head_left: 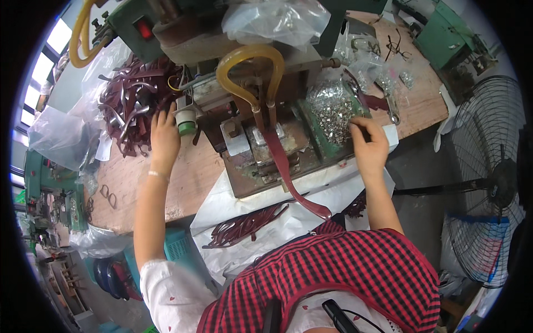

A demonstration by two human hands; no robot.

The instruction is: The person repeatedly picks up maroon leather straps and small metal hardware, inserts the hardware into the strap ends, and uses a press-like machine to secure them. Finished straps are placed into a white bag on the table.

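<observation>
A maroon strap lies with one end in the middle of the green press, under two metal rods joined by a looped yellow tube. Its free end curves down toward my apron. My left hand is stretched out beside the round green button, its fingers apart at the edge of a heap of maroon straps. At the right side of the press, my right hand is pinched at the edge of a pile of small shiny metal pieces. Whatever its fingertips hold is too small to make out.
More maroon straps rest on white sheeting before me. Scissors lie on the wooden table at left. Clear bags of metal parts stand at back right. A large black fan is right.
</observation>
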